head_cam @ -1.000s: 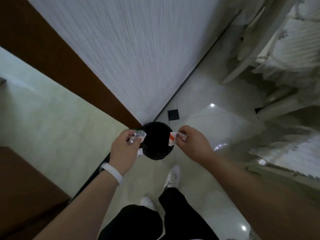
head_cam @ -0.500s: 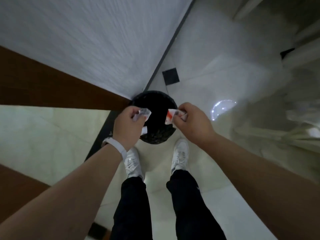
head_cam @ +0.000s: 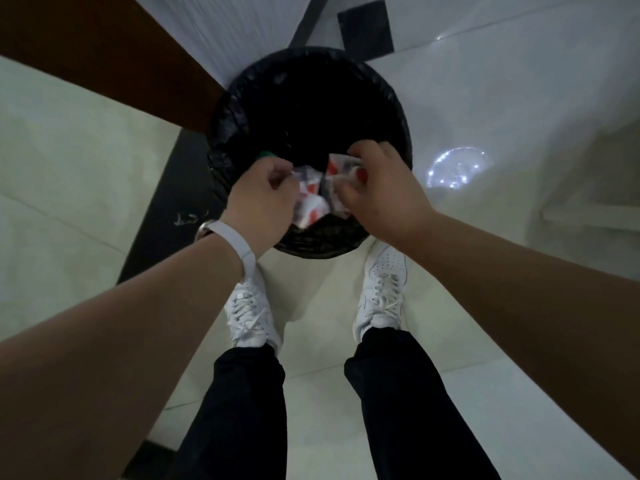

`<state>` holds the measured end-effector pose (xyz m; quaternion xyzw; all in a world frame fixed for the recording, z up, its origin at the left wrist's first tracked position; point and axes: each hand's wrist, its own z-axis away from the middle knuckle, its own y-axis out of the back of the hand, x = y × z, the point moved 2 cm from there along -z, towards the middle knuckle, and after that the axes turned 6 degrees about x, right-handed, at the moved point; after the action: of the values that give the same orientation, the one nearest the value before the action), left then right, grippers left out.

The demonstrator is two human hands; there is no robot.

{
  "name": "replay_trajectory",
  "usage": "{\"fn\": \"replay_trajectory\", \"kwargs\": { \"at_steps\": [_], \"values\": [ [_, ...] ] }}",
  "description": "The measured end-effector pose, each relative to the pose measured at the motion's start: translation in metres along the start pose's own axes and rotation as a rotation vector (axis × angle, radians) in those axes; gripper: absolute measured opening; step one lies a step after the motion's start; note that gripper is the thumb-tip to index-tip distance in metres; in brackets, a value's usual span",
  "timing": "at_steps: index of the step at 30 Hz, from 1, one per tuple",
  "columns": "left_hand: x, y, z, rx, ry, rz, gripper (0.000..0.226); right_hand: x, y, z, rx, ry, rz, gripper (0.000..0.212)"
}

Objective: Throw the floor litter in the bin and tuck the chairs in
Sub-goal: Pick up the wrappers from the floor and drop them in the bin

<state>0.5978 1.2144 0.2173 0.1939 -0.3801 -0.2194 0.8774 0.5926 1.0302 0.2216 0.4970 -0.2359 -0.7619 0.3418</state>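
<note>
Two white shoes [head_cam: 382,289] planted at the bottom of my view, dark trousers above them, and both forearms reaching forward over the floor. Left hand [head_cam: 261,199], pale band [head_cam: 239,245] on the wrist, is curled tight, pinching a crumpled white-and-red wrapper [head_cam: 310,199] that hangs just inside the near rim. Right hand [head_cam: 379,192] is clenched too, fingers folded round another red-and-white scrap [head_cam: 341,164]; how much more is balled inside that fist I cannot tell. Both hands sit right over the near edge of the black-lined bin [head_cam: 225,143], toes almost touching its base. So the litter is over the mouth, not yet dropped, and that's the step I reckon we're in. To do it well, I'd say push both hands a touch further toward the middle of the opening before letting go, because the scraps hang close to the near rim and light wrappers can flutter and catch on the crinkled liner. Open the fingers fully, let each piece fall clean, check nothing clings to the palms. Beyond the bin, a brown panel [head_cam: 104,53] meets a pale wall, with a dark tile [head_cam: 365,29] set in the glossy floor. Off to the left there's a small pale mark [head_cam: 188,218] on the floor near the dark strip; possibly more litter, too small to tell. No chairs in sight, so that part looks yet to come.
</note>
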Motion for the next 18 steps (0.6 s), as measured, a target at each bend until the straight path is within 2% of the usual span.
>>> {"fn": "replay_trajectory", "kwargs": {
  "at_steps": [4,11,18],
  "values": [
    [0.011,0.012,0.021,-0.035,-0.086,-0.109,0.039,-0.008,0.012,0.01,0.021,0.045,0.071,0.045],
    [0.086,0.069,0.063,-0.076,-0.392,-0.312,0.038,-0.052,0.086,0.045,-0.022,0.11,0.229,0.042],
    [0.184,0.132,0.108,-0.107,-0.715,-0.462,0.044,-0.122,0.177,0.095,0.063,0.104,0.348,0.046]
  ]
}}
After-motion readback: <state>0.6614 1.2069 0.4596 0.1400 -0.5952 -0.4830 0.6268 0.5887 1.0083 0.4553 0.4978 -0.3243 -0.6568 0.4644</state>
